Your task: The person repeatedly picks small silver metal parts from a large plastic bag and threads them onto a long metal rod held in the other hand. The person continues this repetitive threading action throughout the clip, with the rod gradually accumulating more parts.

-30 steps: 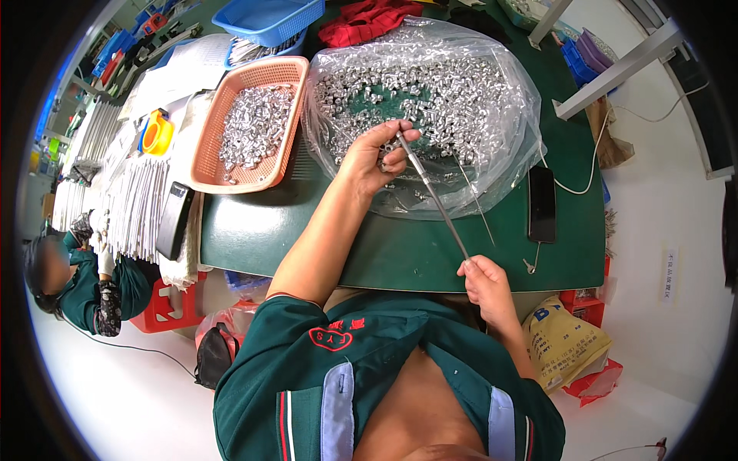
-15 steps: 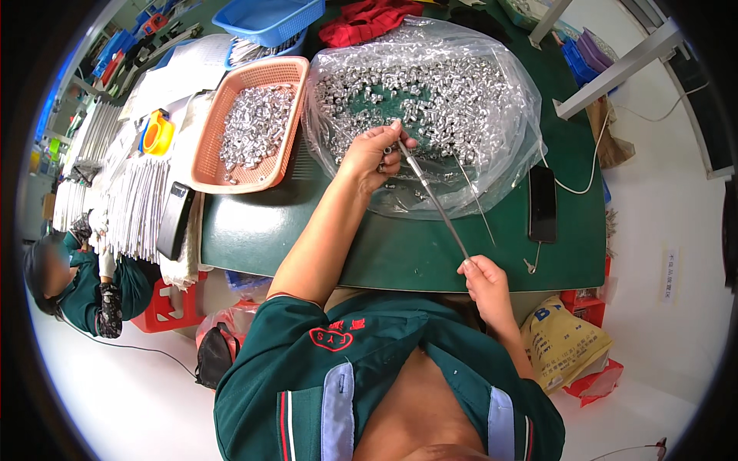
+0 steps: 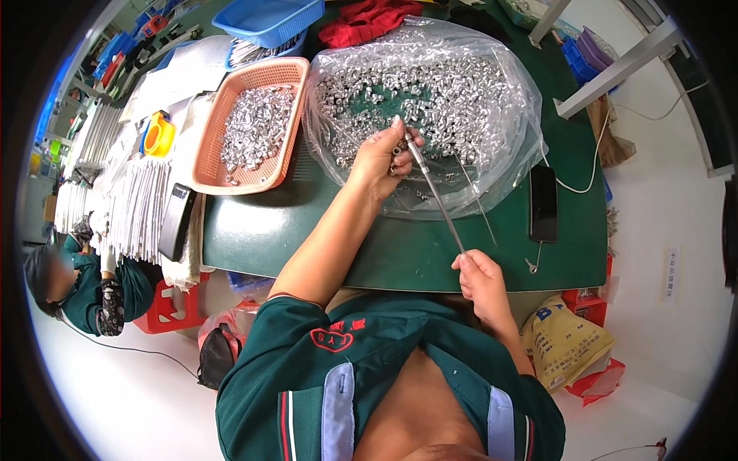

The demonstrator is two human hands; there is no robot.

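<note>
Comparing with a second ago, little has shifted: the left hand (image 3: 380,157) has stayed at the upper end of the thin metal rod (image 3: 434,196), fingertips pinched around a small silver sleeve (image 3: 397,150) there, so the threading seems ongoing, not finished. To its left stands the orange basket (image 3: 286,77) of silver pieces on the green desk (image 3: 400,257). The rod slants down and right from the clear bag (image 3: 507,165) of loose sleeves to the right hand (image 3: 480,276), closed on its lower end near the desk's edge.
</note>
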